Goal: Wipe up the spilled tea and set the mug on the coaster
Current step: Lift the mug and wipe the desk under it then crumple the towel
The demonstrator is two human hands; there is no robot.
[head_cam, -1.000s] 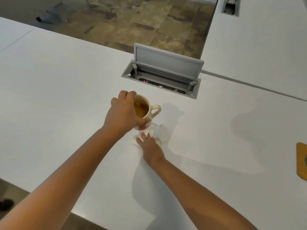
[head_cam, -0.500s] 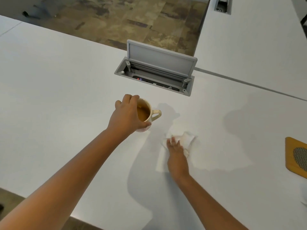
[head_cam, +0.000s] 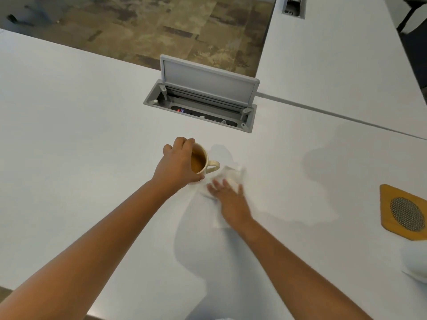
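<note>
Both hands engaged: left (head_cam: 176, 166) clamped on mug (head_cam: 203, 161) rim as before; right (head_cam: 227, 199), flat, has slid tissue (head_cam: 228, 175) back against mug. Coaster (head_cam: 403, 212) well apart.

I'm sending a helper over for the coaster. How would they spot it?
Start at the white table and follow it to its right edge, well right of the mug. The coaster lies flat there: a tan wooden slab with a grey mesh oval in its middle.

I see a white tabletop (head_cam: 69, 116) with an open grey cable box (head_cam: 201, 107), mottled brown floor (head_cam: 173, 28) beyond, soft shadows.
</note>
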